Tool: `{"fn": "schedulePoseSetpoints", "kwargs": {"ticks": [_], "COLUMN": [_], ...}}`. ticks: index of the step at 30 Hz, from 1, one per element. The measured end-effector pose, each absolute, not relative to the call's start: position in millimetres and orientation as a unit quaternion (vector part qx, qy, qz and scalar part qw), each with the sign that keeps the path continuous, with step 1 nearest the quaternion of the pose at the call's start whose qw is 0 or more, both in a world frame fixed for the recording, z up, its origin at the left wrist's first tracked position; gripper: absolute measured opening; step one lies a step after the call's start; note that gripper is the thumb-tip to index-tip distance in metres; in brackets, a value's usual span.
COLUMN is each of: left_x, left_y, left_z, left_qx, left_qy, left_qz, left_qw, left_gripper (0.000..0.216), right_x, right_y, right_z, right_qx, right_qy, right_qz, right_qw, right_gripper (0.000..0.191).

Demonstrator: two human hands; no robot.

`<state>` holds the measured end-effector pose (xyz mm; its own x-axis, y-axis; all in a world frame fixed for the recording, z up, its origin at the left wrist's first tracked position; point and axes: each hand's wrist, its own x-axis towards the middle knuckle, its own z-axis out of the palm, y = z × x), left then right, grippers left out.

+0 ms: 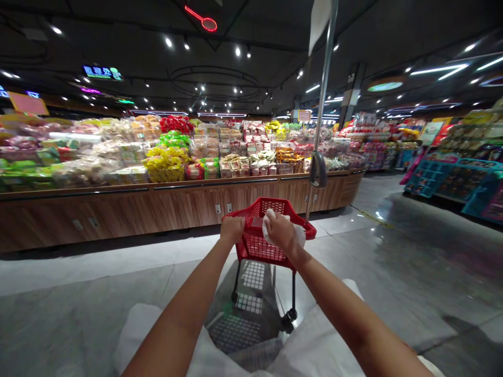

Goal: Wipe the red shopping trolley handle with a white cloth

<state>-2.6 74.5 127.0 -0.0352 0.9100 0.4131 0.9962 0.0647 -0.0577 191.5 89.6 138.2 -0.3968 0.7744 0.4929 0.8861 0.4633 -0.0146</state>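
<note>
Red cart (259,246) points at wooden counter (188,205); long axis apparently forward.

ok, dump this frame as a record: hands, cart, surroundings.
left_hand: left hand closed on the left part of the cart's handle
right_hand: right hand holding a bunched white cloth or tissue at the handle; material unclear
cart: red shopping cart with perforated basket, upright on grey floor
ahead: wood-fronted display counter piled with packaged goods, including yellow packets
right_side: blue display rack
overhead: red neon sign
</note>
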Motion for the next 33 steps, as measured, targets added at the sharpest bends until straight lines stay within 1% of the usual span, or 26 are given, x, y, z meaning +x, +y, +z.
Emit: {"fn": "schedulePoseSetpoints", "kwargs": {"ticks": [4,8,13,15,18,21,24,28,31,33], "left_x": [-14.7,-25.1,-31.6,-33.5,-33.4,-29.5,-25.3,-26.4,-30.8,-32.1], "left_y": [67.8,56.2,34.1,27.0,23.1,26.4,31.1,30.9,27.0,25.4], "left_z": [124.3,120.7,111.7,110.0,109.0,109.1,110.6,113.2,113.0,111.5], "left_qx": [-0.65,-0.626,-0.619,-0.615,-0.598,-0.584,-0.581,-0.587,-0.603,-0.603], "left_qy": [-0.723,-0.738,-0.732,-0.731,-0.741,-0.751,-0.756,-0.758,-0.749,-0.749], "left_qz": [-0.127,-0.133,-0.166,-0.186,-0.205,-0.218,-0.213,-0.199,-0.192,-0.197], "left_qw": [0.199,0.215,0.23,0.23,0.226,0.219,0.212,0.204,0.196,0.192], "left_gripper": [0.049,0.049,0.042,0.041,0.043,0.044,0.042,0.037,0.037,0.037], "right_x": [158.6,127.4,141.7,163.2,187.0,176.3,135.1,97.8,118.3,147.1], "right_y": [85.8,80.0,77.2,81.7,92.3,98.1,93.4,88.9,102.6,117.2], "right_z": [136.7,135.8,131.2,126.9,122.4,121.8,122.0,120.8,119.6,118.8], "right_qx": [-0.48,-0.407,-0.328,-0.338,-0.398,-0.422,-0.393,-0.335,-0.325,-0.361], "right_qy": [-0.835,-0.87,-0.897,-0.893,-0.874,-0.861,-0.87,-0.896,-0.899,-0.883], "right_qz": [-0.139,-0.136,-0.13,-0.124,-0.1,-0.085,-0.087,-0.092,-0.098,-0.098], "right_qw": [0.231,0.243,0.265,0.269,0.262,0.271,0.286,0.275,0.277,0.282], "right_gripper": [0.043,0.044,0.044,0.043,0.041,0.041,0.04,0.039,0.039,0.039]}}
